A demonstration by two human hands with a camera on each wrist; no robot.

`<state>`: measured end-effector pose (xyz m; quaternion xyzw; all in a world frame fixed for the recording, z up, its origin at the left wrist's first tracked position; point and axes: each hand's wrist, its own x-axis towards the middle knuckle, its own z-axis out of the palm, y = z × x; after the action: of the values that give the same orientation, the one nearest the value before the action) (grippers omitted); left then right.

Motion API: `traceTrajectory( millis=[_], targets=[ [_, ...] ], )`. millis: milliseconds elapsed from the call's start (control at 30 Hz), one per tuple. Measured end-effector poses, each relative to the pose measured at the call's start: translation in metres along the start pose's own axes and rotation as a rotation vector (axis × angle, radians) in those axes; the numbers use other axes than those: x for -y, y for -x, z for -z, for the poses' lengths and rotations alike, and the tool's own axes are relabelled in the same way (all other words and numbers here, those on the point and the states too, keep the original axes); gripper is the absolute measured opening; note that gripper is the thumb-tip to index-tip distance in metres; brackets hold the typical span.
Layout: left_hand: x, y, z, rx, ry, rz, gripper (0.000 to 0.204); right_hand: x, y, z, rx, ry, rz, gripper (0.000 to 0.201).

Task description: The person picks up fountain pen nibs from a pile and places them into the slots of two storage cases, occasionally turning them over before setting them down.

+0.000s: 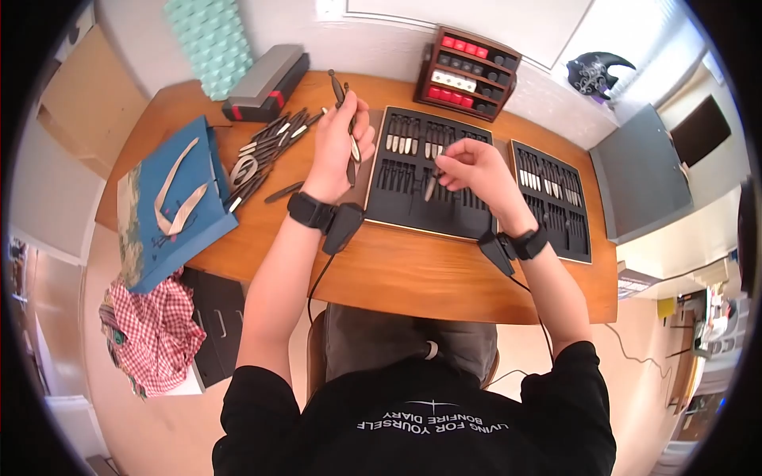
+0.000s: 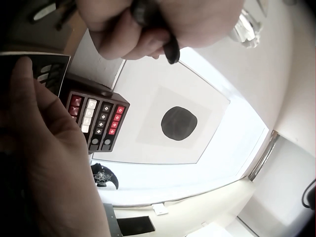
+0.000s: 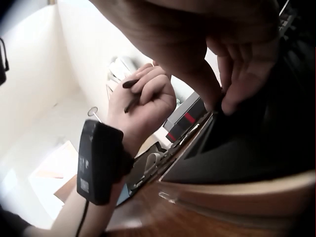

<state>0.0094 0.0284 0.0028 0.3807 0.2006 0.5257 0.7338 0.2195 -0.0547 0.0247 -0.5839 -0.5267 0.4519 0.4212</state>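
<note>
Several dark-handled pieces of cutlery (image 1: 355, 151) are in the left hand (image 1: 341, 147), its fingers curled round them above the table. In the left wrist view, dark handle ends (image 2: 171, 49) stick out of that fist. Over the black slotted tray (image 1: 389, 208), the right hand (image 1: 476, 170) pinches a small utensil (image 1: 431, 187) between thumb and fingertips. The right wrist view has its thumb and finger meeting low at the dark tray (image 3: 237, 163). Rows of silver-ended cutlery (image 1: 403, 136) lie in the tray's upper part, dark-handled pieces in the lower part.
Loose cutlery (image 1: 274, 143) is heaped left of the left hand, beside a blue bag (image 1: 171, 230) and a grey box (image 1: 266, 83). A second filled tray (image 1: 583, 230) lies at the right. Behind stands a small rack (image 1: 468, 71) of red, black and white pieces.
</note>
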Motion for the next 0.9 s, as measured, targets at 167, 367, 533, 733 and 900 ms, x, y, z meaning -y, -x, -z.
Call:
traceTrajectory(
  millis=[167, 367, 533, 733, 900],
  targets=[
    [0.005, -0.011, 0.015, -0.063, 0.085, -0.017, 0.026, -0.005, -0.045, -0.042, 0.019, 0.024, 0.0, 0.02],
    [0.006, -0.014, 0.017, -0.08, 0.089, -0.019, 0.026, -0.023, -0.049, -0.072, 0.048, 0.32, -0.043, 0.023],
    [0.005, -0.013, 0.017, -0.068, 0.09, -0.033, 0.026, -0.023, -0.036, -0.083, -0.086, 0.457, -0.019, 0.024],
    [0.007, -0.015, 0.018, -0.064, 0.057, -0.026, 0.026, -0.014, -0.018, -0.086, -0.066, 0.799, 0.237, 0.019],
    [0.009, -0.014, 0.019, -0.063, -0.003, -0.015, 0.027, -0.014, -0.001, -0.087, -0.039, 0.915, 0.403, 0.024]
  ],
)
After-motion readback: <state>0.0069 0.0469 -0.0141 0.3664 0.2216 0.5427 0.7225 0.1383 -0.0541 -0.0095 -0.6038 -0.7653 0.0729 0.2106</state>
